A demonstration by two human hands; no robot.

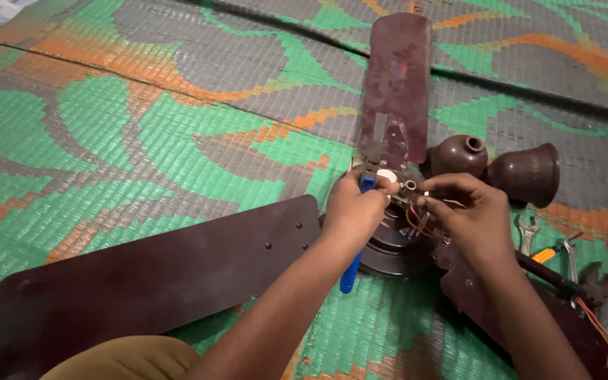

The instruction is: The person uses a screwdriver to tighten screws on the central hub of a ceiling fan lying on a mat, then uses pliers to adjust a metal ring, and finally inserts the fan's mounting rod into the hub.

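Note:
A dark brown ceiling fan lies on a woven mat, its motor hub (397, 248) between my hands. My left hand (352, 210) grips a blue-handled tool (350, 273), its tip up near the hub's centre shaft (410, 186). My right hand (464, 214) pinches coloured wires (412, 221) coming out beside the shaft. One blade (397, 77) points away from me, another blade (135, 281) stretches to the left, and a third (480, 292) runs under my right forearm.
Two brown bell-shaped canopy cups (526, 174) lie just right of the hub. A wrench (527, 232), an orange-handled tool (545, 255), pliers (594, 281) and loose wires (599, 331) sit at the right. The green, orange and grey mat (107, 141) covers the floor.

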